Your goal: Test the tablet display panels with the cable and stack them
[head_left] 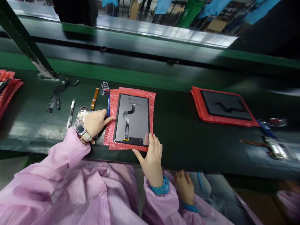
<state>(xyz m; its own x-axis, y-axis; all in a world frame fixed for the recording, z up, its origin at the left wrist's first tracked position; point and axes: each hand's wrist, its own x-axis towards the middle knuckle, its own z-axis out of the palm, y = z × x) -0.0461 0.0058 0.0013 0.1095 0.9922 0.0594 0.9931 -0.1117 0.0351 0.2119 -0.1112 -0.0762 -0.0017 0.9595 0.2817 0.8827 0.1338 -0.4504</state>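
Pink smock (93, 197) right up close, filling the bottom of the view, with the worktop (173, 125) stretching beyond it. Far left, we've got red bubble-wrap bundles (10, 90) cut off by the edge. Next come dark cables (59, 89), small black pieces lying near them, then a clear-barrelled pen (71, 113). Now the left hand (95, 122), watch (82, 130) on the wrist: it's over a pale circuit board (81, 118), thumb stretched out to the red wrap, fingers bent and partly hidden, so I can't tell whether they grip anything. An orange-brown ribbon (94, 99) runs up behind it, a small counter (105, 87) and a blue pen (108, 104) just beside.

Centre stage, the display panel (138, 125) lies flat on red bubble wrap (112, 100), black flex cable (127, 117) curling across its back. At its lower right corner is the right hand (152, 159), spread open, fingertips on the side edge, thumb at the wrap's bottom edge. Just right, another person's hand (185, 187) sits below the worktop edge; farther over, a second panel (226, 104) on its own red wrap, then a blurred metallic part (276, 148).
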